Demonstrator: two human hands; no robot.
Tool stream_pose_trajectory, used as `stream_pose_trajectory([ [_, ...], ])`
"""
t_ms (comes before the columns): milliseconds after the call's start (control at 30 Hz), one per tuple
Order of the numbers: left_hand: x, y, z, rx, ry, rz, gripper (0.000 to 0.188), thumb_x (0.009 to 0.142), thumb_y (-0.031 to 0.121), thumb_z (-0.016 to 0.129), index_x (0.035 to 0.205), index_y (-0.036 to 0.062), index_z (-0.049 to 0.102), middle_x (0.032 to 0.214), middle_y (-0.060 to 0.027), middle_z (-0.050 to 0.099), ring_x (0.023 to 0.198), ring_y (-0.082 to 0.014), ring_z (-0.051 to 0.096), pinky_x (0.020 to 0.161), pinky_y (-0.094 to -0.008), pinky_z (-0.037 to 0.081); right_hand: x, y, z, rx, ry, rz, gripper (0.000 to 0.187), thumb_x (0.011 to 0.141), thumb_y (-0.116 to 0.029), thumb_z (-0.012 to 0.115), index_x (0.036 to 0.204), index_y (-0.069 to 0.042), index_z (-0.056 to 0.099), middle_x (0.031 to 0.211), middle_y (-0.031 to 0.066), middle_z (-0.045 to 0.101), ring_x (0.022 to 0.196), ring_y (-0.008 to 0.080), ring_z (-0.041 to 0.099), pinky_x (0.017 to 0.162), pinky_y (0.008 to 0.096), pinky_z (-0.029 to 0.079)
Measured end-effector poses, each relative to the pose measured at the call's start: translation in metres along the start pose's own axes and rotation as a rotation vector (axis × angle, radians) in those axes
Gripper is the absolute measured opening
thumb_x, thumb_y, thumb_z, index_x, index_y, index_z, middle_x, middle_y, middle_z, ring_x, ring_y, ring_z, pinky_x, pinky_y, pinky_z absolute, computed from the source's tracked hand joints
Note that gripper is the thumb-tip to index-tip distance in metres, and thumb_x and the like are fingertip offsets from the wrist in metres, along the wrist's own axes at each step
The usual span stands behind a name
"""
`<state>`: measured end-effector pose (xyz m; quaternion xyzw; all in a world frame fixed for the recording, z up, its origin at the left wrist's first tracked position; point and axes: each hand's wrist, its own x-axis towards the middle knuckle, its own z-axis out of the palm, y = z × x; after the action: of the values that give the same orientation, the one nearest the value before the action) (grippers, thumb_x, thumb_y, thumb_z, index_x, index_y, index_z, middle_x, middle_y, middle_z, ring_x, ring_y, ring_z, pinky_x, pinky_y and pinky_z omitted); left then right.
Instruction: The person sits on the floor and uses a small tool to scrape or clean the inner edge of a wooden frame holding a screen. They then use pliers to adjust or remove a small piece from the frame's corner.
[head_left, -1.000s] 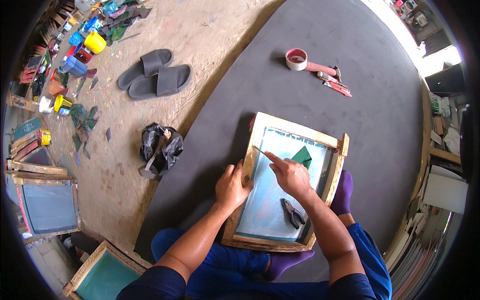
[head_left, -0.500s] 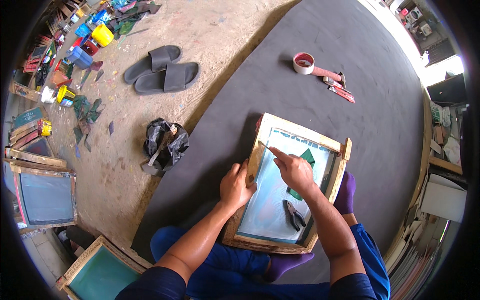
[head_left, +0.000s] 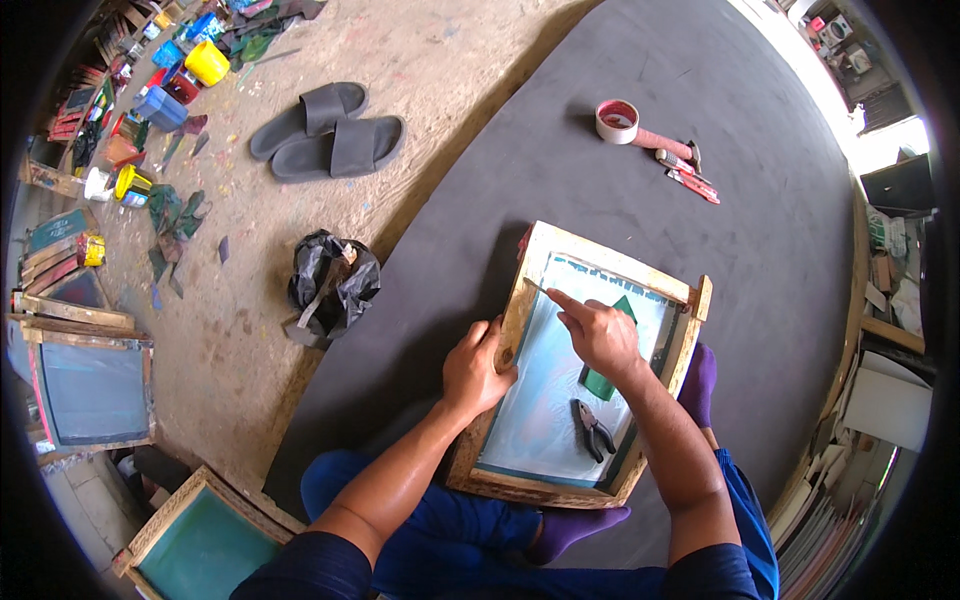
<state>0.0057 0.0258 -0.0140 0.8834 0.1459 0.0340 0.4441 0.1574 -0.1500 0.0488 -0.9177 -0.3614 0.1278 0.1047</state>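
Observation:
A wooden screen-printing frame (head_left: 522,300) with pale bluish mesh (head_left: 528,420) lies tilted across my lap, its far end over the dark table. My left hand (head_left: 475,372) is closed around its left rail. In my right hand (head_left: 606,340), above the mesh, is a thin slender tool (head_left: 538,288), with the index finger stretched along it. Its tip meets the upper part of the left rail; the handle is hidden in my palm. A green flat piece (head_left: 598,386) lies on the mesh, partly under that hand. Black-handled pliers (head_left: 593,432) rest nearer me.
Beyond the frame on the dark table (head_left: 700,240) lie a tape roll (head_left: 617,122), a hammer (head_left: 665,144) and red cutters (head_left: 692,184). Left on the floor are a black plastic bag (head_left: 335,285), slippers (head_left: 335,140) and several paint containers. Another framed screen (head_left: 205,545) stands at lower left.
The whole view has shifted slightly. The tool's tip stays at the left rail, and both hands keep their holds; the pliers and green piece remain in place on the mesh.

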Motion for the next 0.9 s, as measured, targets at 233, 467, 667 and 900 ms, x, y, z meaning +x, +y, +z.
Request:
stream_pose_trajectory([
  [233, 0.001, -0.001, 0.001, -0.024, 0.001, 0.011, 0.073, 0.071, 0.011, 0.081, 0.14, 0.0033, 0.059, 0.118, -0.0158, 0.063, 0.103, -0.0393, 0.069, 0.084, -0.0464, 0.059, 0.01, 0.016, 0.01, 0.059, -0.02, -0.079, 0.043, 0.102, -0.024, 0.065, 0.146, -0.028, 0.064, 0.077, 0.0129, 0.073, 0.066, 0.0307, 0.074, 0.058, 0.0438, 0.059],
  [467, 0.003, -0.001, 0.001, -0.011, 0.024, 0.01, 0.071, 0.07, 0.011, 0.082, 0.137, 0.0024, 0.061, 0.116, -0.0146, 0.063, 0.102, -0.0374, 0.07, 0.083, -0.0455, 0.059, 0.009, 0.011, 0.003, 0.03, -0.022, -0.056, 0.043, 0.101, -0.024, 0.067, 0.145, -0.025, 0.065, 0.079, 0.0143, 0.074, 0.068, 0.0331, 0.075, 0.062, 0.0463, 0.06],
  [667, 0.003, -0.003, 0.002, -0.003, 0.004, 0.008, 0.072, 0.07, 0.012, 0.083, 0.138, 0.0013, 0.061, 0.118, -0.0146, 0.063, 0.104, -0.0371, 0.07, 0.084, -0.0449, 0.06, 0.013, 0.023, 0.016, 0.18, 0.012, -0.102, 0.044, 0.101, -0.025, 0.069, 0.144, -0.023, 0.065, 0.085, 0.012, 0.076, 0.068, 0.0334, 0.074, 0.063, 0.0465, 0.06],
  [900, 0.001, -0.008, 0.004, -0.002, 0.008, -0.002, 0.073, 0.069, 0.013, 0.083, 0.137, -0.0006, 0.061, 0.118, -0.0155, 0.063, 0.104, -0.0377, 0.07, 0.083, -0.0459, 0.059, 0.018, 0.004, -0.011, 0.116, -0.235, 0.087, 0.038, 0.099, -0.014, 0.069, 0.136, -0.015, 0.072, 0.107, 0.0203, 0.077, 0.097, 0.0378, 0.076, 0.086, 0.0433, 0.059],
])
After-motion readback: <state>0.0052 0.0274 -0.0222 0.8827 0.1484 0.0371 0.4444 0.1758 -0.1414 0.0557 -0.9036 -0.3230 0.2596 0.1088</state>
